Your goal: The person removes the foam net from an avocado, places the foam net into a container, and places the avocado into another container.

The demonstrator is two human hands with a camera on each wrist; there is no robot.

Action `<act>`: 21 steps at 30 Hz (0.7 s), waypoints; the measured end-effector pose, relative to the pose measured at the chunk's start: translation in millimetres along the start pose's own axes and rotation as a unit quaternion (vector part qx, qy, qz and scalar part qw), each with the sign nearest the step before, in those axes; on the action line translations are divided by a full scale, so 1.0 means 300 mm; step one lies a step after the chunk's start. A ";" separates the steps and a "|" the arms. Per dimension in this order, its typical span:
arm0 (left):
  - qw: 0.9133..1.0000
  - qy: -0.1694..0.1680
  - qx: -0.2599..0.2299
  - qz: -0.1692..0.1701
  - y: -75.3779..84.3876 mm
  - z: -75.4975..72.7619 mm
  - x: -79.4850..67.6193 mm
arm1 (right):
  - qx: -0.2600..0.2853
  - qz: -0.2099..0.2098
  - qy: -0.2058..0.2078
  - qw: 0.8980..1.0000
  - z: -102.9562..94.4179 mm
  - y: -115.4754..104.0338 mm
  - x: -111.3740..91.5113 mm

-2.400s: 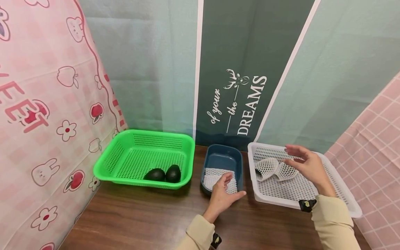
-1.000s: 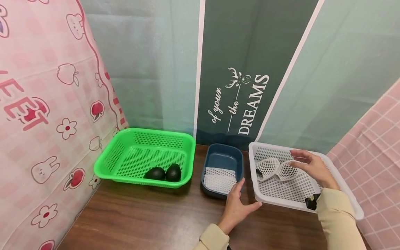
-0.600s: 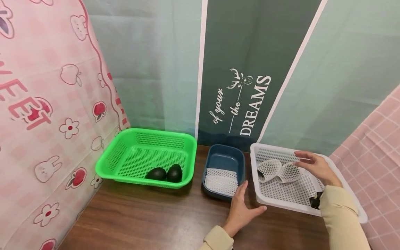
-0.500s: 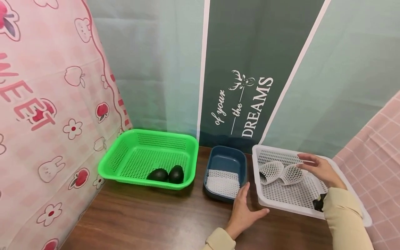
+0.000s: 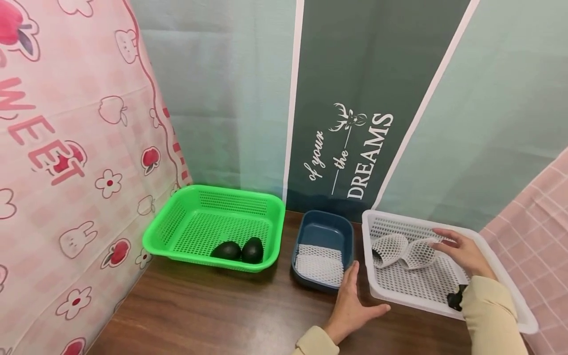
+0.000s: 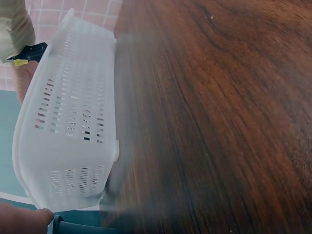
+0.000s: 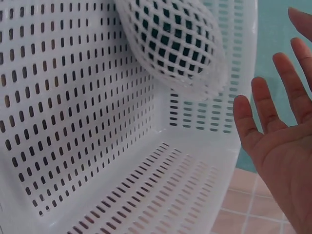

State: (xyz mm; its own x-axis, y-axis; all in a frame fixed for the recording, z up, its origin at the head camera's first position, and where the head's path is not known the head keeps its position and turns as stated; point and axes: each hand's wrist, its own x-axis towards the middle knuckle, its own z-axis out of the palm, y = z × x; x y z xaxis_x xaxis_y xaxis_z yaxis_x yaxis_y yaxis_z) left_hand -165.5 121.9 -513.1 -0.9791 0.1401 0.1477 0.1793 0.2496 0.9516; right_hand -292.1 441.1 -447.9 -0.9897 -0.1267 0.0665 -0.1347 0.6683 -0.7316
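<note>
My left hand (image 5: 348, 310) has its fingers loosely extended and its thumb spread, fingertips right at the near right corner of the blue tray (image 5: 328, 219). A folded stack of white foam net sleeves (image 5: 319, 266) lies in that tray. My right hand (image 5: 466, 254) hovers over the white basket (image 5: 448, 308), fingers spread and nothing held, as the right wrist view shows. Below its fingertips a foam-netted avocado (image 5: 420, 254) rests in the basket, the dark fruit showing through the mesh. Beside it lies another netted avocado (image 5: 390, 249), its dark end poking out at the left.
At the left stands a green basket (image 5: 155, 241) with a dark avocado (image 5: 228, 250) and another bare avocado (image 5: 252, 250) near its front right. The containers share a brown wooden table (image 5: 204, 310), backed by a green curtain (image 5: 230, 98), with pink cloths at both sides.
My left hand has moved from over the blue tray to its near right corner. The right hand stays above the white basket. The whole head view has shifted slightly; the containers' contents look unchanged.
</note>
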 end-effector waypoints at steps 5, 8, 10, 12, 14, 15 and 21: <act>1.000 -0.015 0.006 0.000 0.002 0.017 0.005 | -0.003 0.006 -0.016 1.000 -0.007 0.024 -0.006; 1.000 -0.016 0.003 -0.001 0.003 0.025 0.014 | -0.009 0.021 -0.046 0.999 -0.007 0.023 0.002; 1.000 -0.016 -0.002 -0.004 0.005 0.028 0.020 | -0.020 0.027 -0.062 0.998 -0.001 0.022 0.013; 1.000 -0.017 -0.007 -0.003 0.005 0.031 0.028 | -0.029 0.035 -0.071 0.996 0.009 0.025 0.026; 1.000 -0.020 -0.007 0.002 0.005 0.035 0.036 | -0.039 0.036 -0.071 0.996 0.016 0.031 0.040; 1.000 -0.022 -0.005 0.007 0.003 0.037 0.040 | -0.042 0.035 -0.070 0.996 0.019 0.035 0.045; 0.999 -0.026 0.005 0.024 -0.007 0.039 0.053 | -0.048 0.039 -0.079 0.995 0.031 0.076 0.066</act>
State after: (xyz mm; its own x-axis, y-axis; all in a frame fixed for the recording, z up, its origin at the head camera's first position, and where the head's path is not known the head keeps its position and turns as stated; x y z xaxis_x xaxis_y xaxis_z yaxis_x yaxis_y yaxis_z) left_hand -180.2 134.8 -515.9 -0.9631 0.2022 0.1776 0.2262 0.2507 0.9413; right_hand -314.3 447.1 -469.7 -0.9786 -0.1795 -0.1005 -0.0690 0.7465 -0.6618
